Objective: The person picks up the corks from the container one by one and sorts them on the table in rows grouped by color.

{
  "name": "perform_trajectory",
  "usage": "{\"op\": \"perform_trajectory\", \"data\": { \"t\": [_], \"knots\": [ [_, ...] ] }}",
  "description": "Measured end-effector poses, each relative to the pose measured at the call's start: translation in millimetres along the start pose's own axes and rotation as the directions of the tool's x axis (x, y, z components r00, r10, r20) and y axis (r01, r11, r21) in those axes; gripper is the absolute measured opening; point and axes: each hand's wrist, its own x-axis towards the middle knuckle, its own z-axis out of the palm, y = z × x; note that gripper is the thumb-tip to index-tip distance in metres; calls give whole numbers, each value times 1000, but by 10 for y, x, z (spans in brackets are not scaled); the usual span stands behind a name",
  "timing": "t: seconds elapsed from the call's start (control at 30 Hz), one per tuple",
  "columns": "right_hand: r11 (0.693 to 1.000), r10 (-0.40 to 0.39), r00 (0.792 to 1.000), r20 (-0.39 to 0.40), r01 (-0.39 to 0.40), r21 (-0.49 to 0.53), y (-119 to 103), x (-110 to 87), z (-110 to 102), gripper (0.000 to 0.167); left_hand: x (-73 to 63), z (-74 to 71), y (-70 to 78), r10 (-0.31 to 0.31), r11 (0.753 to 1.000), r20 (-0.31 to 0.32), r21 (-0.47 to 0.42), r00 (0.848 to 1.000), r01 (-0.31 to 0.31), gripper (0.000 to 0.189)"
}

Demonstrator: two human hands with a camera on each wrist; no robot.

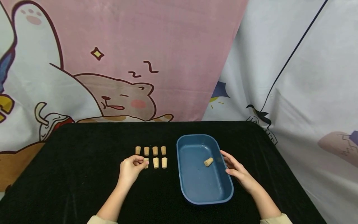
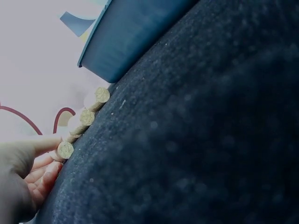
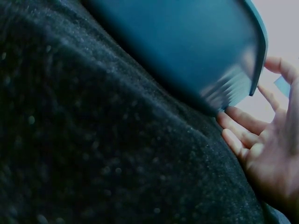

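My left hand [image 1: 130, 169] pinches a cork stopper [image 2: 65, 150] between thumb and fingers, at the left end of the front row of corks. Two more corks stand to its right in that row, the nearer one a tan cork [image 1: 155, 162]. A blue plastic tray [image 1: 183, 183] lies right of the rows, with one cork [image 1: 208, 161] on its side inside. At the tray's right wall is my right hand [image 1: 239, 172], its thumb by the rim and its fingers extended along the outside; the right wrist view shows these fingertips [image 3: 225, 116] low against the wall.
Behind the front row stands a back row of several corks, among them a small cork [image 1: 155, 151]. Black cloth [image 1: 84, 174] covers the table. A printed curtain [image 1: 167, 37] hangs close behind its far edge and along the right side.
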Motion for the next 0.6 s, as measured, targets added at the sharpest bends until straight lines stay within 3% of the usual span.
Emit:
{"op": "perform_trajectory", "data": {
  "t": [0.33, 0.6],
  "knots": [
    [999, 51, 998, -26, -52, -13, 13, 1, -4, 62, 6, 12, -2, 15, 999, -2, 33, 1000, -15, 18],
    [999, 47, 999, -18, -47, -5, 13, 4, -3, 61, 9, -33, 52, 8, 1000, -7, 19, 1000, -8, 21]
  ]
}}
